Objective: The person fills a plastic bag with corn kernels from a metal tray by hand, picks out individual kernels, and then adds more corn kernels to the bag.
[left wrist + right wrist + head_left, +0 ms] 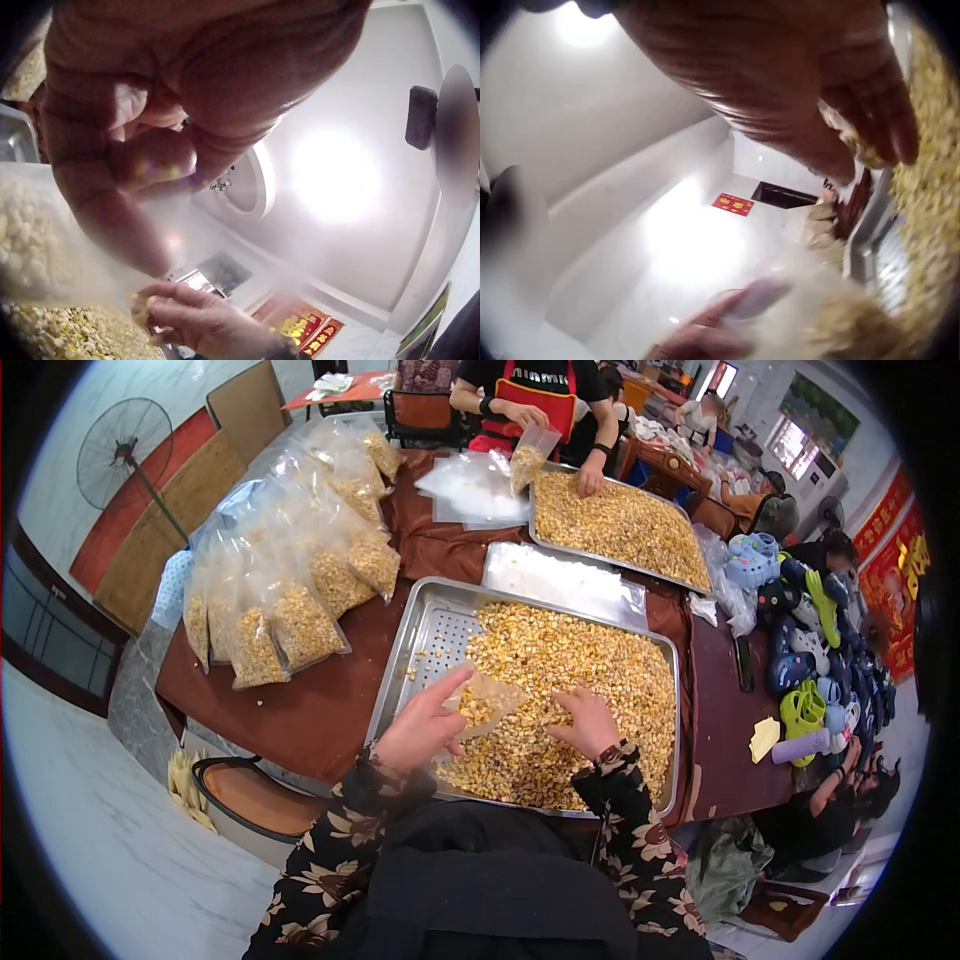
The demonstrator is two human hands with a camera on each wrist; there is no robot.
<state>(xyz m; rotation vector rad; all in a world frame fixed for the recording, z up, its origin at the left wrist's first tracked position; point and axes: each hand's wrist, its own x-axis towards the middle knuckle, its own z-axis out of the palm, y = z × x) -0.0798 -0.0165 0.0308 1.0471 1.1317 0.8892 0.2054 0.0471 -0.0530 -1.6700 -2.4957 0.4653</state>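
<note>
My left hand point(415, 725) grips a clear plastic bag point(490, 700) that has corn kernels in its lower part. In the left wrist view its index finger reaches along the bag, the other fingers curled in. My right hand point(587, 723) is low over the heap of loose corn kernels point(600, 660), to the right of the bag. Its thumb and fingers point(900, 142) come together around a few kernels point(866, 154). The kernels fill most of a metal tray point(405, 645), whose perforated bottom shows at the left.
Several filled bags point(300, 625) stand at the left of the brown-covered table point(280, 725). Flat empty bags point(565, 585) lie behind the tray. Across the table another person point(545, 390) fills a bag at a second tray point(690, 565). Clogs point(800, 710) are piled at the right.
</note>
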